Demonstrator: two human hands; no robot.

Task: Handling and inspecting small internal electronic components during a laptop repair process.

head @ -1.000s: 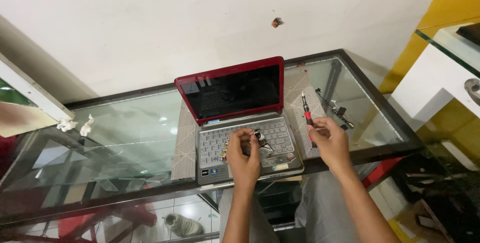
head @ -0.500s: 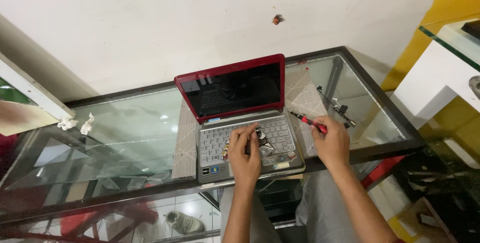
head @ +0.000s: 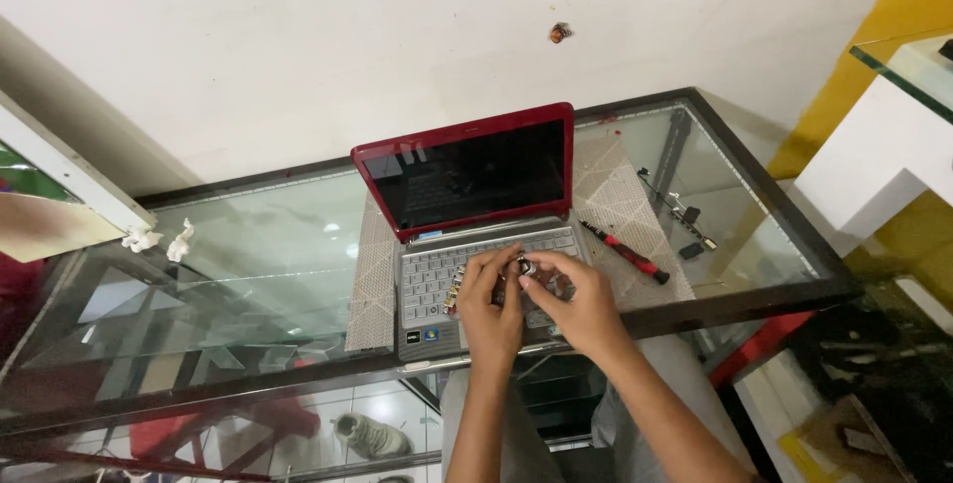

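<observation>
Head view: both hands are now meeting over the laptop (head: 467, 235) keyboard, right hand (head: 576, 309) no longer gripping the red screwdriver (head: 625, 252), which is lying just beside on the mat (head: 635, 205). Left hand (head: 488, 314) and right fingers are pinching a small metal part (head: 523, 266). Farther off, loose bits are resting on the glass desk (head: 258, 245).

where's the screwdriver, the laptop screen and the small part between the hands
red screwdriver (head: 626, 252), head view, on the middle of its shaft, lying right of the laptop.
laptop screen (head: 467, 180), head view, on the centre of the dark display.
small part (head: 522, 266), head view, on the bit showing between the fingertips.
</observation>
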